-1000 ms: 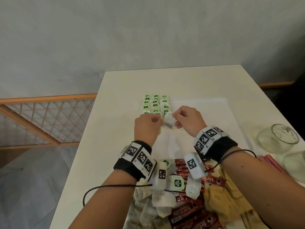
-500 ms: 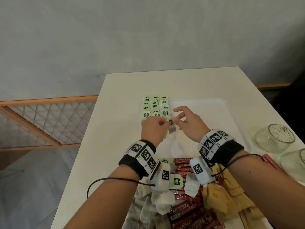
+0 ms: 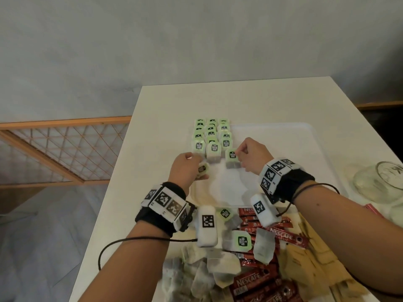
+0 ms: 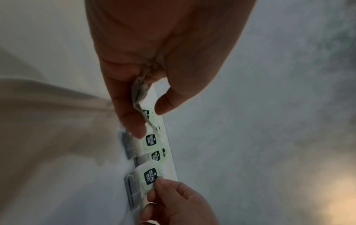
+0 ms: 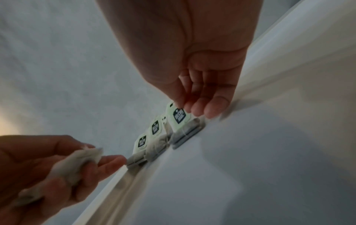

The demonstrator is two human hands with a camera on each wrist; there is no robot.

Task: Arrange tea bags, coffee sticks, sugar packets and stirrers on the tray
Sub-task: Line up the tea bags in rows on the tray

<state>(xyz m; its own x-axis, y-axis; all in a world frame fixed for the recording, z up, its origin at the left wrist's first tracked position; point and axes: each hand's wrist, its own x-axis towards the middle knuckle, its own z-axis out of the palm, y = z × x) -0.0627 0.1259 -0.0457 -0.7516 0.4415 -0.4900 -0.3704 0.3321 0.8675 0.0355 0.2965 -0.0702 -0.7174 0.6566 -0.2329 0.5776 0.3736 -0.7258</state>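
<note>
1. Three cols of tea bags (image 3: 211, 136) laid on tray (image 3: 283, 136), upper centre of frame, tags up, prob. for neat rows.
2. Right hand (image 3: 253, 155) pinches bag (image 3: 232, 159) by tag, setting it at col. end.
3. Left hand (image 3: 185, 168) grips spare bag (image 3: 202, 170), ready next.

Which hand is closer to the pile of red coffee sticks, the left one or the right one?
Neither clearly: both are far from the red coffee sticks. The right hand pinches a tea bag at the rows on the tray; the left hand grips another tea bag just left.
</note>
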